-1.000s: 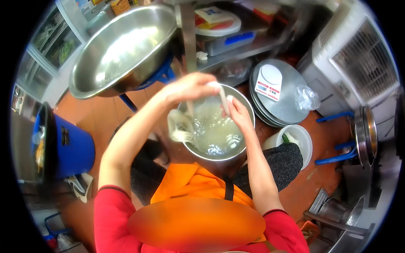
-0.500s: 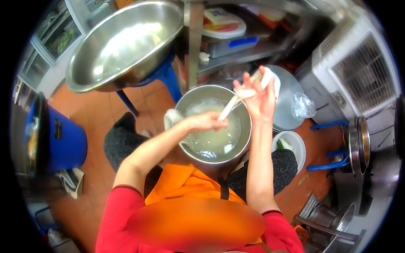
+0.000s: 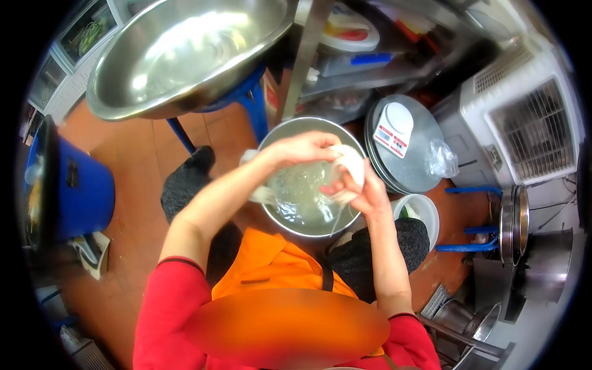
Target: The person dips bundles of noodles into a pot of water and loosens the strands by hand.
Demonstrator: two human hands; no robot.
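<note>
Left hand (image 3: 310, 148) and right hand (image 3: 372, 194) grip a white strip (image 3: 351, 164) above a metal pot (image 3: 302, 234), seemingly looping it; continuing calls for both.

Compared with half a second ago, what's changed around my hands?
Your left hand moved toward the far rim of the round silver metal pot; your right hand came nearer you. The white flexible strip between them went from stretched to curved. Both hands stay on it; the pale soft bundle stays at the pot's left rim.
</note>
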